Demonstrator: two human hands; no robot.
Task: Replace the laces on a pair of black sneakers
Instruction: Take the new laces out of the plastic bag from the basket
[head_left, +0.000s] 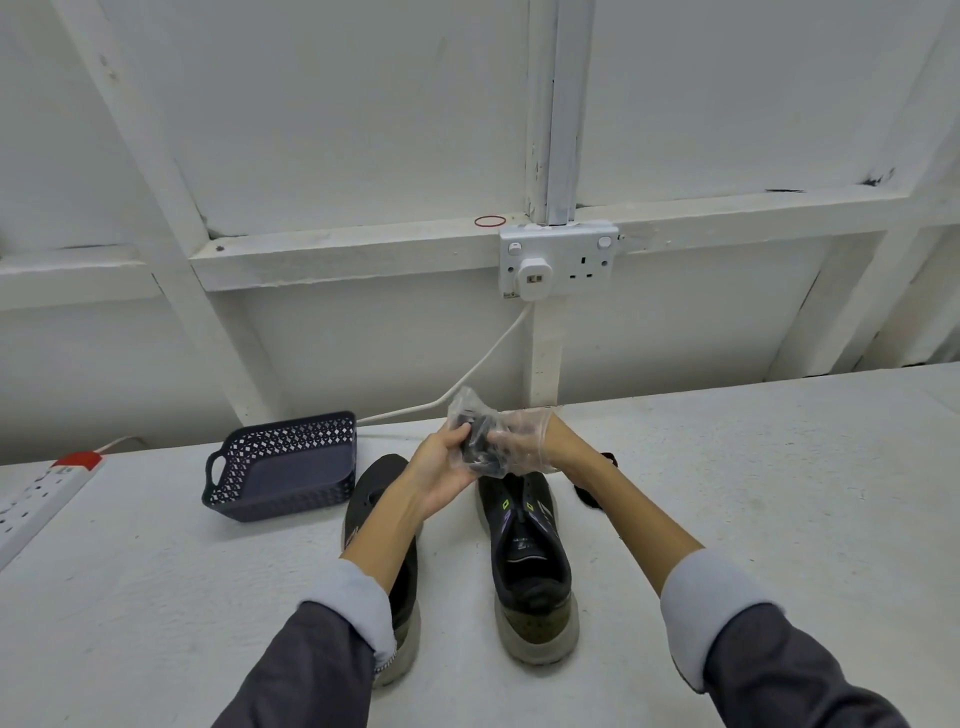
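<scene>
Two black sneakers stand side by side on the white table, toes pointing away; neither shows a lace. My left forearm covers part of the left sneaker (376, 483); the right sneaker (530, 551) shows its open tongue. Above their toes, my left hand (441, 467) grips a clear plastic bag (467, 405) from outside, around a bundle of black laces (480, 447). My right hand (524, 441) is wrapped in the clear plastic, its fingers curled on the bundle. A loose black lace pile (589, 496) lies on the table behind my right forearm.
A dark perforated basket (291, 467) sits left of the shoes. A white power strip (36, 499) with a red end lies at the far left edge. A wall socket (558, 260) with a plug feeds a white cable (483, 358) down to the table.
</scene>
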